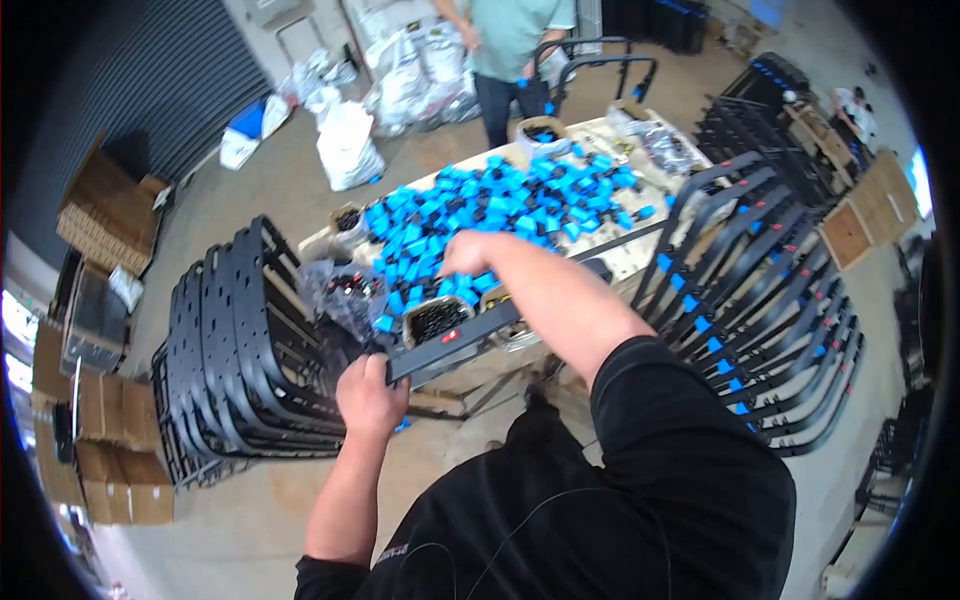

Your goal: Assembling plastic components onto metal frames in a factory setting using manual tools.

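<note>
the left hand grips one end of the black bar; a loose hold could let it drop. the right hand is over the blue pieces on the table, its grasp unclear.

The pale tabletop carries a broad scatter of blue and black pieces, a whitish tub (at its far edge) and a clear plastic bag.

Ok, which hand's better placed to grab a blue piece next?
Probably the right hand: it's over the pile of blue pieces, while the left hand grips the black bar's near-left end.
</note>
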Available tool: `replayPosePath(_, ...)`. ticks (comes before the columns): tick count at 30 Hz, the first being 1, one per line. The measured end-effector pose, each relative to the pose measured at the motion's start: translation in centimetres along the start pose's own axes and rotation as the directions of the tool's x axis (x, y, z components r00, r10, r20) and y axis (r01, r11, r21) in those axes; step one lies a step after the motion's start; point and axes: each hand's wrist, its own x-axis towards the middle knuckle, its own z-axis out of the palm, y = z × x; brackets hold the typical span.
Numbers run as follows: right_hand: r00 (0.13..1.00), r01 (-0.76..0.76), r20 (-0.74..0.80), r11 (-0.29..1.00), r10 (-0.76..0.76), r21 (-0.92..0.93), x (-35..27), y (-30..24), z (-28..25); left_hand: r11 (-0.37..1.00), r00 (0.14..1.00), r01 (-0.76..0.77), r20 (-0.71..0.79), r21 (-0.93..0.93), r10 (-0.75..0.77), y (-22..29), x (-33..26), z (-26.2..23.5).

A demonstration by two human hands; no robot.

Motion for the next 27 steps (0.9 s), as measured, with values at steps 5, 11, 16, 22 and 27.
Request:
replayPosePath(5, 0.990, 0.037, -0.138, 0.988, -0.016, 0.148, -8.5, -4.2, 2.2, 0.989, 0.987, -0.138, -0.095, -0.053, 0.133, -1.0, -3.5, -0.9)
replayPosePath(11, 0.807, 0.294, -0.563, 0.705, 0.179, 0.646, -24.6, -13.7, 4.2, 0.916, 0.985, -0.137, -0.149, -0.377, 0.086, -0.5, -6.6, -1.6)
replayPosePath(16, 0.746, 0.300, -0.632, 0.742, 0.210, 0.600, -35.9, -12.0, 5.5, 0.886, 0.980, -0.011, -0.180, -0.464, -0.082, 0.7, -8.9, -0.9)
replayPosePath(22, 0.720, 0.090, -0.522, 0.684, 0.458, 0.724, -56.3, -0.4, 16.8, 0.917, 0.984, -0.068, -0.177, -0.394, -0.003, 5.1, -14.0, -3.4)
replayPosePath(27, -0.033, 0.329, -0.528, 0.508, 0.848, 0.796, -64.8, -1.8, 27.4, 0.881, 0.979, -0.171, -0.179, -0.441, 0.100, 17.9, -17.9, -6.4)
